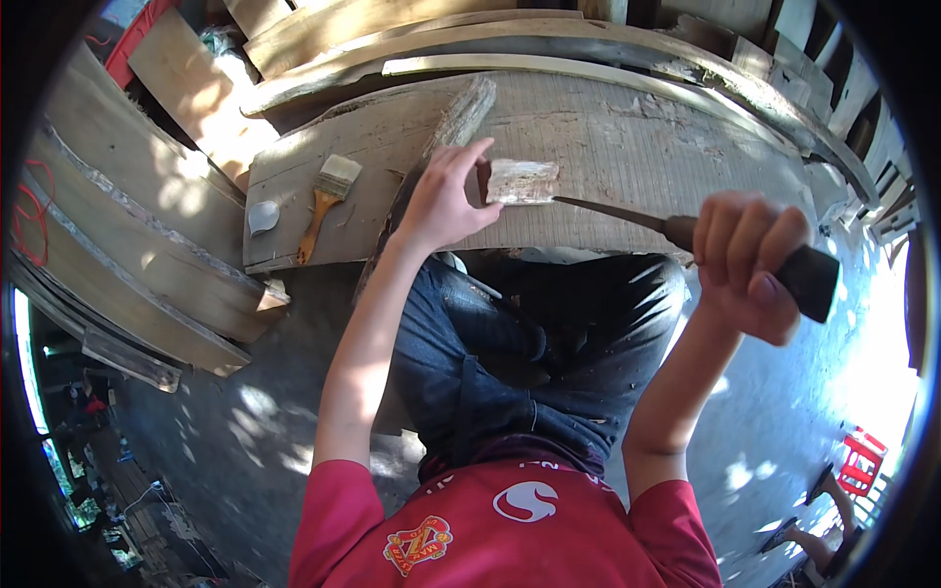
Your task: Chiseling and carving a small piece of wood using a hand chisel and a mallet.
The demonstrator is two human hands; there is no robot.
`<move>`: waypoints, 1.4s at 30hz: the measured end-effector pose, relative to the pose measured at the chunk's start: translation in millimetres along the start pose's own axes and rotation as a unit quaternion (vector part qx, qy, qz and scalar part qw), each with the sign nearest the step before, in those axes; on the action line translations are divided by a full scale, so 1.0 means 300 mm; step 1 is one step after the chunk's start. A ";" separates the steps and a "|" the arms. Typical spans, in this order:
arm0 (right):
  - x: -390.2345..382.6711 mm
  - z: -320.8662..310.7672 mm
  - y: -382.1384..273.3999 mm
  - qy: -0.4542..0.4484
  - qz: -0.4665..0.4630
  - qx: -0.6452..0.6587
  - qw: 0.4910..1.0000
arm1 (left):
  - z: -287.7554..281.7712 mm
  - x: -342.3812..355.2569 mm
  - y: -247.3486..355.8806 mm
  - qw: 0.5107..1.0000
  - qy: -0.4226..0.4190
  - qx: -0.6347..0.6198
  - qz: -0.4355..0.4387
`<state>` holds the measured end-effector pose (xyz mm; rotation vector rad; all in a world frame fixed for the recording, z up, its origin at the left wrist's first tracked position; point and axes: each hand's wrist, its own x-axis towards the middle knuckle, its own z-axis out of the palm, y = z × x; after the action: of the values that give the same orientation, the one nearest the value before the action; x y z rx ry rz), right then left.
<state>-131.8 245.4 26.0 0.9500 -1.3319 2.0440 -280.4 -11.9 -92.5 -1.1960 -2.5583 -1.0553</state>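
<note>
On the wide plank bench [627,127] in front of me lies a short, rough, pale piece of wood [523,182]. My left hand [446,194] reaches round its left end with thumb and index finger spread. The thumb is at the lower corner, the index finger is just past the upper one, and a dark gap shows between palm and wood. My right hand [750,257] is closed round the dark handle of a long, narrow knife-like tool [627,215]. Its blade points left, and the tip reaches the wood's right end; contact is hard to tell.
A paint brush [323,204] and a small white piece [263,218] lie on the bench's left. A longer rough strip of wood [461,116] runs beyond my left hand. Curved boards [549,37] line the far side; more planks [147,235] lie left. A red chair [863,461] stands far right, near another person's legs [828,514].
</note>
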 end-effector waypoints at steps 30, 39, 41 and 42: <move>0.145 0.209 -0.072 0.204 0.041 -0.043 0.977 | 0.146 -0.032 0.012 0.962 0.244 0.098 -0.076; 0.107 0.318 0.231 0.050 0.192 -0.021 0.980 | -0.176 -0.090 0.372 0.958 0.041 -0.274 0.072; 0.150 0.325 0.241 -0.124 0.152 -0.263 0.945 | -0.157 -0.135 0.305 0.931 0.039 -0.358 -0.062; 0.116 0.295 0.255 -0.115 0.159 -0.236 0.952 | -0.158 -0.162 0.259 0.912 0.049 -0.394 -0.100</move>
<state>-185.3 136.1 34.3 0.8055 -2.0968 1.7303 -199.8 -38.4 -33.7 -0.9481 -2.2417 -2.2646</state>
